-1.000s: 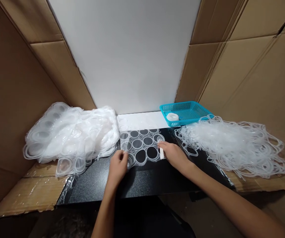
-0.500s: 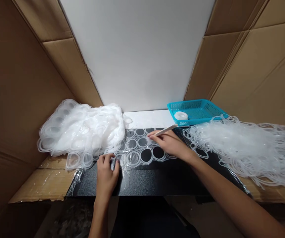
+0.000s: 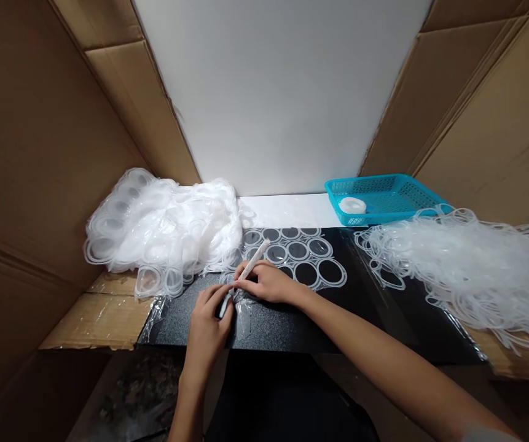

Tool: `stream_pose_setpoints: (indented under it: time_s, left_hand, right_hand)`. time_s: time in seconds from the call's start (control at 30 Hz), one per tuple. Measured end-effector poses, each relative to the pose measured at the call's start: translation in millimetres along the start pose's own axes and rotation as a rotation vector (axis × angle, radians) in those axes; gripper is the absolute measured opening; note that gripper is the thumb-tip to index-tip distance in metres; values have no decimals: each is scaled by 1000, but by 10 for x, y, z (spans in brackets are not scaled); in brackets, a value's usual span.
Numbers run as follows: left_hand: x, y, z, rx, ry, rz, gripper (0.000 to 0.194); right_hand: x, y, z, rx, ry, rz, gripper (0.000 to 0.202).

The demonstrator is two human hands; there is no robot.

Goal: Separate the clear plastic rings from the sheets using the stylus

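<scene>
A clear sheet of joined rings (image 3: 298, 250) lies on the black board (image 3: 360, 319). My right hand (image 3: 266, 281) grips a thin white stick (image 3: 254, 258) that slants up and to the right, over the sheet's left part. Close beside it, my left hand (image 3: 209, 313) is curled at the sheet's near left corner, its fingers closed around something small and whitish that I cannot make out. The fingertips of both hands nearly meet, and they hide that corner.
A heap of clear ring sheets (image 3: 167, 224) stands at the left, and a tangled pile of ring offcuts (image 3: 471, 264) at the right. Behind, a blue basket (image 3: 397, 215) holds a white roll (image 3: 352, 205). Cardboard walls (image 3: 38, 153) flank both sides.
My right hand has moved left and nearer with the stick, from the middle of the sheet to beside my left hand. The view has shifted a little.
</scene>
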State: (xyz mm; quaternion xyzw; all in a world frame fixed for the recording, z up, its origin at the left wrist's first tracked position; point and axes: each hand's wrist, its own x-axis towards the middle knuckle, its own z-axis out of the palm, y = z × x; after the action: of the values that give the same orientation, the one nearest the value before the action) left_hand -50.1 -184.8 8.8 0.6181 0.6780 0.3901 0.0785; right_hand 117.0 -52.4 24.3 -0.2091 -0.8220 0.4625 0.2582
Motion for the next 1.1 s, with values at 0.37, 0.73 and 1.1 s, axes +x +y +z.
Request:
stream_pose_setpoints:
  time_s: [0.37, 0.73, 1.1]
  left_hand:
    - [-51, 63, 51, 192, -65, 35, 32]
    - [-30, 68, -35, 117, -142, -20, 38]
    - [-196, 125, 55, 195, 56, 126, 22]
  right_hand:
    - [-32, 38, 70, 159, 126, 71, 20]
    - [-76, 6, 68, -60, 39, -47, 14]
    - [-64, 60, 32, -36, -54, -182, 18]
